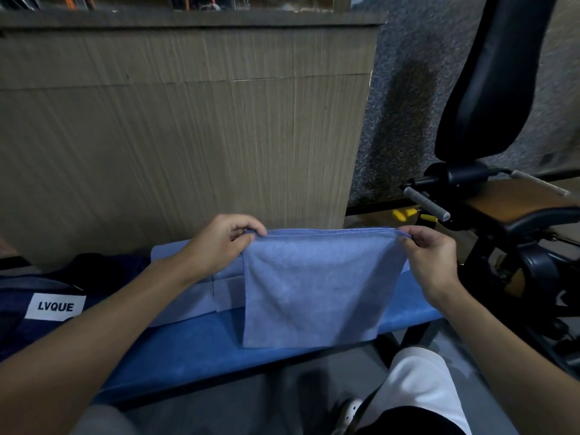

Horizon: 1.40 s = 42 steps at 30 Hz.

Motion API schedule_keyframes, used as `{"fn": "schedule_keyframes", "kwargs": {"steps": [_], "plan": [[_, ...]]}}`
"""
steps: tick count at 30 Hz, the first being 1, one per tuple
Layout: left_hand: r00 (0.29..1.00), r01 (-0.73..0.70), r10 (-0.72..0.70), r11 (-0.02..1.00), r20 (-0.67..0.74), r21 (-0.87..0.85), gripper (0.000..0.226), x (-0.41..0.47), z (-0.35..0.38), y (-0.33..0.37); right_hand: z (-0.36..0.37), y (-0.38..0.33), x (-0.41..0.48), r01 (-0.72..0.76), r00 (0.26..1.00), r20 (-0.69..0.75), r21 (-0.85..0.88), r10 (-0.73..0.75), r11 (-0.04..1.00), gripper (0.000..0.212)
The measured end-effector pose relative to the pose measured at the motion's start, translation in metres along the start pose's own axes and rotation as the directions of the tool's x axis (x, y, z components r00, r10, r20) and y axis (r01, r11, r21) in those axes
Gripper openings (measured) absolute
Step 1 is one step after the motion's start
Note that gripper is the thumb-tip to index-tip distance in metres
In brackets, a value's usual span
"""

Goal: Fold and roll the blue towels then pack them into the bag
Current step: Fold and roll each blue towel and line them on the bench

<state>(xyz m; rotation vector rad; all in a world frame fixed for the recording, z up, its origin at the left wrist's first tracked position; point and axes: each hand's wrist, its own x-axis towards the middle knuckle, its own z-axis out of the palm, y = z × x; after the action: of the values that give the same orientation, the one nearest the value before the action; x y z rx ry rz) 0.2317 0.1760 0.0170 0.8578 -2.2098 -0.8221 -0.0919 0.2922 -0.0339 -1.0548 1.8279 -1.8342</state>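
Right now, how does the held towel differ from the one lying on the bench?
The held towel hangs upright, pinched at its top corners by the left hand and right hand; the lying towel rests flat on the bench. The held towel shows one smooth face; the lying towel shows layered folded edges. The held towel sits rightward; the lying towel is beside the bag. Both are light blue.

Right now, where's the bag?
Head view, far left: the navy bag with the LVQUE label sits at the left end of the blue bench, next to the folded towels.
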Motion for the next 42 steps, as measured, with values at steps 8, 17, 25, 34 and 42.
{"fn": "schedule_keyframes", "kwargs": {"steps": [8, 17, 25, 34, 42], "plan": [[1.000, 0.018, -0.016, 0.996, -0.019, 0.091, 0.032, 0.003, -0.003, -0.005, -0.001, -0.007, 0.001, 0.008, 1.000, 0.018, -0.041, -0.007, 0.999, 0.014], [0.997, 0.060, -0.054, 0.991, -0.060, 0.118, 0.017, 0.007, -0.013, 0.004, -0.006, -0.009, 0.004, 0.032, 0.999, 0.027, -0.112, -0.029, 0.993, 0.012], [0.985, 0.052, -0.039, 0.996, -0.169, 0.073, 0.012, 0.011, -0.022, 0.010, -0.008, -0.013, 0.008, 0.024, 0.999, 0.048, -0.098, -0.019, 0.995, 0.016], [0.991, -0.019, 0.015, 0.999, -0.132, -0.032, 0.027, 0.014, -0.031, 0.011, -0.015, -0.020, 0.016, 0.021, 0.997, 0.079, -0.067, -0.016, 0.998, 0.017], [0.996, -0.084, 0.083, 0.995, 0.033, 0.045, 0.032, 0.016, -0.032, 0.013, -0.018, -0.024, 0.026, 0.041, 0.997, 0.061, -0.032, -0.039, 0.999, 0.016]]}}
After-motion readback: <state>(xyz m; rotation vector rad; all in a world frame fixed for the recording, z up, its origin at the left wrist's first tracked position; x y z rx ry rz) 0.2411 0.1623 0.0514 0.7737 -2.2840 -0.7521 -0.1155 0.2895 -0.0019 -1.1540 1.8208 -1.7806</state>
